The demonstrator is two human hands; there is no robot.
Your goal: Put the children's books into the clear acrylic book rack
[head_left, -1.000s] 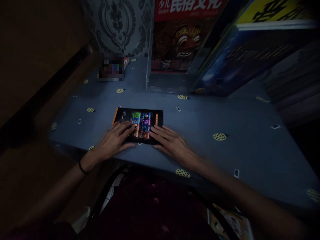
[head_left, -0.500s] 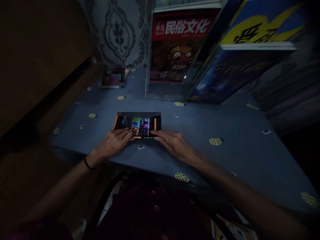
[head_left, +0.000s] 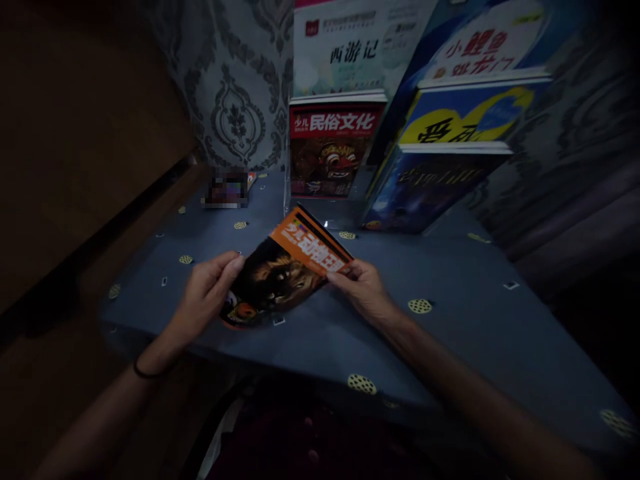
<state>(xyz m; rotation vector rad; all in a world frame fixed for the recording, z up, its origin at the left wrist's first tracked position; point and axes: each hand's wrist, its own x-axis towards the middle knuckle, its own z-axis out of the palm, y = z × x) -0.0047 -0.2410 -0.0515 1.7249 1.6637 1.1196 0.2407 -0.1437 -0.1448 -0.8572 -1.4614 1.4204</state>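
Note:
A book (head_left: 280, 270) with an orange band, white lettering and a dark animal picture on its cover is held tilted just above the table. My right hand (head_left: 367, 287) pinches its right corner, thumb on the cover and fingers behind. At the opposite edge my left hand (head_left: 210, 287), a dark band on its wrist, closes with thumb and fingers against the book. Beyond it, a clear stand (head_left: 310, 210) bears a red book (head_left: 333, 127) with a mask picture.
Blue and yellow books (head_left: 435, 190) rise in tiers on the stand's right side, with a pale book (head_left: 350, 53) behind. A small blurred item (head_left: 227, 188) lies at the back left of the blue patterned tablecloth (head_left: 450, 360). Patterned wallpaper (head_left: 237, 113) backs the table.
The book was lying flat under both hands; now it is lifted, turned at an angle, and shows its orange-banded cover. The view has tipped upward, showing more of the stand.

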